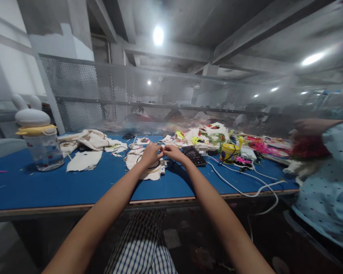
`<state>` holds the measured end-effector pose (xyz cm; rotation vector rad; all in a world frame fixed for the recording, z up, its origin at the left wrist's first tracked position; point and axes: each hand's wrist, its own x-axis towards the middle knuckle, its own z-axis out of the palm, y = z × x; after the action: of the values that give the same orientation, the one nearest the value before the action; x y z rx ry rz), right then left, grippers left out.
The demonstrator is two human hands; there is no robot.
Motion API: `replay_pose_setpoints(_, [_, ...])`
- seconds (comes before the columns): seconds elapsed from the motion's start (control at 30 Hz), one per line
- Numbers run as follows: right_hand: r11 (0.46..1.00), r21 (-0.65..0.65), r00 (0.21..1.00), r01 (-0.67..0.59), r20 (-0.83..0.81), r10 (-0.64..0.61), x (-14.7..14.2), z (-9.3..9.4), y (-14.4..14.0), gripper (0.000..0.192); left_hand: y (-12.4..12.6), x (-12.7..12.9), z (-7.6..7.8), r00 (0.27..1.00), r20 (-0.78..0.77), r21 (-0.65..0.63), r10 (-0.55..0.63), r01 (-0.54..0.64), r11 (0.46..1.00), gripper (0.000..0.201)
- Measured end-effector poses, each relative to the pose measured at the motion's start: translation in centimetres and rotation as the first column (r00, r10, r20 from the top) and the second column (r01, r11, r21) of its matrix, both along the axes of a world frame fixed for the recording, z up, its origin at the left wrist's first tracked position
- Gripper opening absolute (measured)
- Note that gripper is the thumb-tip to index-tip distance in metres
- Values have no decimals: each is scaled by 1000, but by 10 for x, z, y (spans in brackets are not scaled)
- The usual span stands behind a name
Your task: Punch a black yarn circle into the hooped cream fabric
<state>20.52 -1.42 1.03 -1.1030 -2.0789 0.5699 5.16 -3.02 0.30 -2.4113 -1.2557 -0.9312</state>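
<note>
Above a piece of off-white cloth (151, 176) on the blue table, my left hand (152, 154) and my right hand (173, 153) meet fingertip to fingertip. The fingers of both are pinched together. Whatever lies between them is too small and dark to make out. Dark yarn lines cross the cloth near my left hand. A ragged edge of the cloth faces me. Just to the right of my right hand lies a flat black device (194, 156), its screen partly blurred.
A rabbit-topped clear bottle (47, 150) stands left, near more off-white cloth (84, 160). On the right are a yellow cup (228, 153), white cables (231, 186) and colourful yarn (258, 145). A co-worker's dotted sleeve (338, 148) shows far right. A mesh screen (125, 87) stands behind.
</note>
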Motion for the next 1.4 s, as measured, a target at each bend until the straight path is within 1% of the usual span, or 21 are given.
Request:
replay_pose_setpoints(0.23, [999, 2, 999, 46, 27, -46, -1, 0, -1, 7, 3, 0, -2, 1000, -1, 7, -12, 12, 1000, 13])
replay_pose_setpoints(0.47, [997, 18, 995, 76, 66, -77, -2, 1, -2, 8, -1, 1, 0, 1000, 2, -12, -23, 23, 1000, 9])
replay_pose_setpoints(0.6, [996, 22, 994, 83, 74, -85, -2, 3, -4, 10, -2, 1, 1, 1000, -27, -9, -13, 13, 1000, 10])
replay_pose_setpoints(0.9, [989, 59, 987, 132, 86, -137, -2, 2, -2, 17, 1, -1, 1, 999, -37, 14, 14, -13, 1000, 10])
replay_pose_setpoints(1.0, [991, 66, 990, 121, 60, -125, -1, 1, 0, 16, 2, -2, 1, 999, -41, 23, 14, -14, 1000, 13])
replay_pose_setpoints(1.13, [995, 44, 996, 87, 28, -88, 0, 0, 3, 14, 1, -3, 2, 999, -31, 35, 12, -11, 999, 11])
replay_pose_setpoints(1.4, [993, 46, 995, 104, 7, -104, 0, -2, 6, 12, 3, -3, 1, 1000, -25, 59, 9, -7, 998, 11])
